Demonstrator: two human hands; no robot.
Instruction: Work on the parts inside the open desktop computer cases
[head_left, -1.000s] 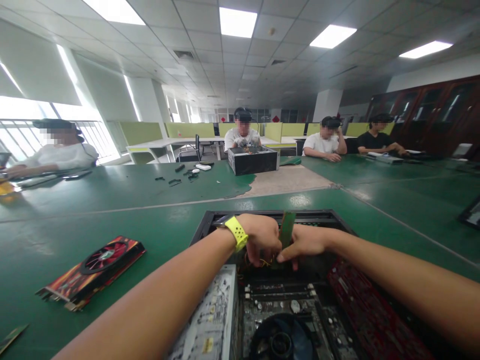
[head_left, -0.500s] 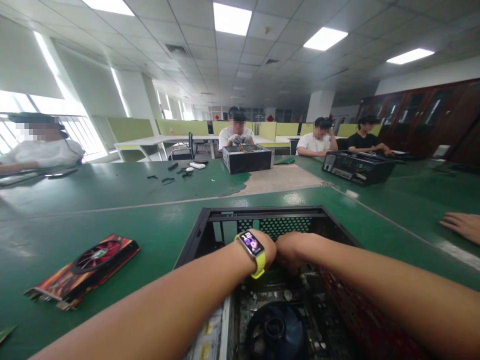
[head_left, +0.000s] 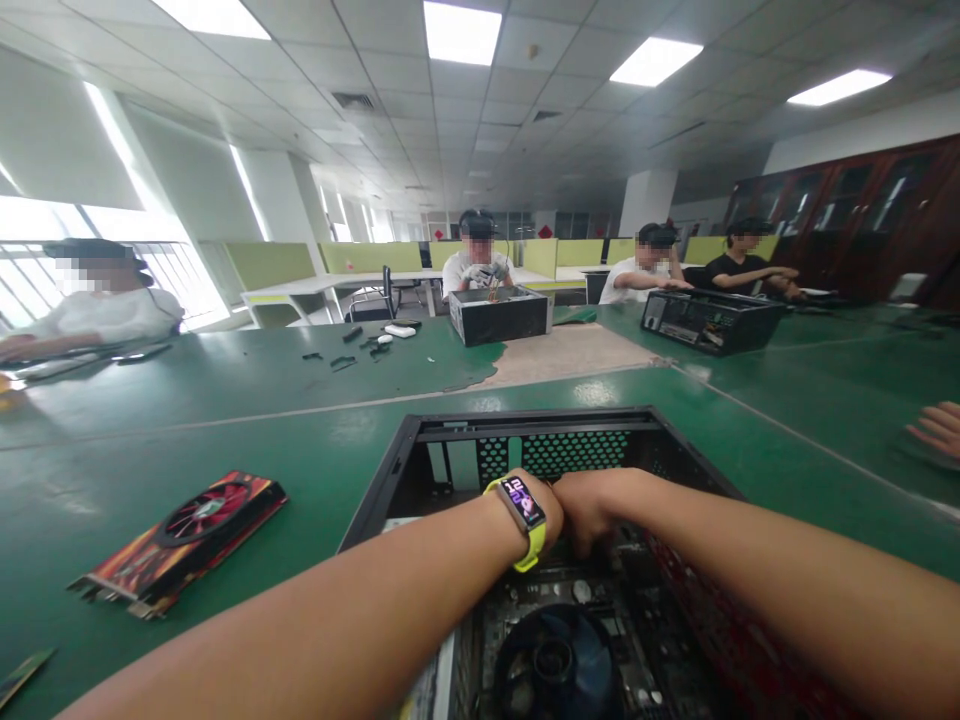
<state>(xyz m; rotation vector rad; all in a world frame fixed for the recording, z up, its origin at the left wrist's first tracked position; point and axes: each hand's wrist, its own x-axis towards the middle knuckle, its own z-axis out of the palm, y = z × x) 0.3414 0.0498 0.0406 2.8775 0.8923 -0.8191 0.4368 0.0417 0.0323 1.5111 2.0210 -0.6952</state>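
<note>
An open black computer case (head_left: 420, 428) lies in front of me. Inside it a round black cooler fan (head_left: 553, 660) sits on the motherboard (head_left: 487, 610). Both of my hands reach into the case beyond the fan, close together near its perforated far wall. My left hand (head_left: 552, 512), below a yellow-strapped watch (head_left: 523, 502), has its fingers hidden behind the wrist. My right hand (head_left: 587, 508) is bent downward beside it with curled fingers; whatever they grip is out of sight. A red and black graphics card (head_left: 187, 540) rests on the green table to the left.
Part of a green circuit board (head_left: 24, 678) shows at the lower left. Across the table (head_left: 360, 415) stand two more computer cases (head_left: 501, 318) (head_left: 709, 322), with people seated behind. Small dark parts (head_left: 343, 362) lie scattered there. Another person's hand (head_left: 937, 430) is at the right edge.
My hands stay together inside the case, with only a slight shift in the view. A person across the table now reaches onto the right-hand case. The other person's hand at the right edge has moved.
</note>
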